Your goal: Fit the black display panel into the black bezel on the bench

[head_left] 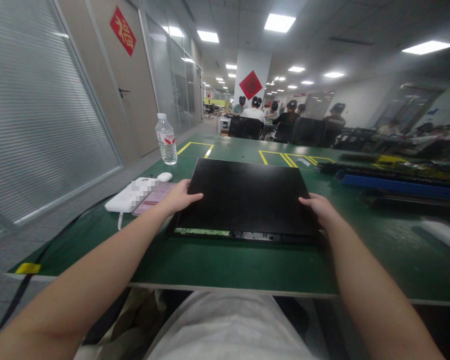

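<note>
Nearest to us, we note pale clothing over the lap, below the near edge of the green table. A black cable runs over the table's left side, passing yellow tape at the corner.

We find the black panel on the near part of the table, in front of the wearer, between the two hands. A green circuit strip shows along the left part of its near edge. The left hand grips the left edge, thumb on the upper face; the right hand grips the right edge likewise. The fingers of both hands are closed on the panel, their tips largely hidden beneath it.

To the left we record a phone, a white box beside it and a rounded white object just beyond. To the right lie a white piece, blurred, and a long blue strip among dark strips.

Further off, we observe a clear bottle standing upright on the left and yellow tape outlines on the far part of the table. Beyond are black chairs, seated people and a pillar bearing a red diamond sign.
</note>
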Motion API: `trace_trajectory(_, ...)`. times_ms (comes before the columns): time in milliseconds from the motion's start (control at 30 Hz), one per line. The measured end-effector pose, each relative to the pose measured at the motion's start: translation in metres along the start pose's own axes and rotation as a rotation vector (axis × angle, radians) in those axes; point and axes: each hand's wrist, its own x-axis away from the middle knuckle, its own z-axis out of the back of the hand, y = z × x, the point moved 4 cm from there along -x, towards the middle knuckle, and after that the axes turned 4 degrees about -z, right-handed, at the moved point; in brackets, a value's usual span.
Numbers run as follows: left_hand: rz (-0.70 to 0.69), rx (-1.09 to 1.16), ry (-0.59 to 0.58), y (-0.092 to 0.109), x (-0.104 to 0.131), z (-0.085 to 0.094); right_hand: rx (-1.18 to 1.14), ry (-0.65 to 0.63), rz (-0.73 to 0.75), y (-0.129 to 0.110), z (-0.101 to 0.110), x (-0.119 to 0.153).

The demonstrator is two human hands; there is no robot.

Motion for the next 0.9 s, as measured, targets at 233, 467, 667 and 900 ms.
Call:
trace_trajectory(233, -0.092, -0.429, -0.052, 0.015, 0.001, 0.005, 0.007, 0.006, -0.001, 0.002, 0.001, -0.003)
trace_trajectory(467, -0.079, -0.741, -0.24, 0.016, 0.006, -0.005, 0.086, 0.02, -0.01, 0.0, 0.002, -0.004)
trace_trajectory(667, -0.028, -0.762, -0.281, 0.011, 0.008, -0.007, 0.105, -0.02, -0.068, -0.003, 0.003, 0.002)
trace_trajectory(900, -0.078, -0.703, -0.268, 0.01, 0.006, -0.007, 0.121, -0.009, -0.086, -0.006, 0.005, 0.004)
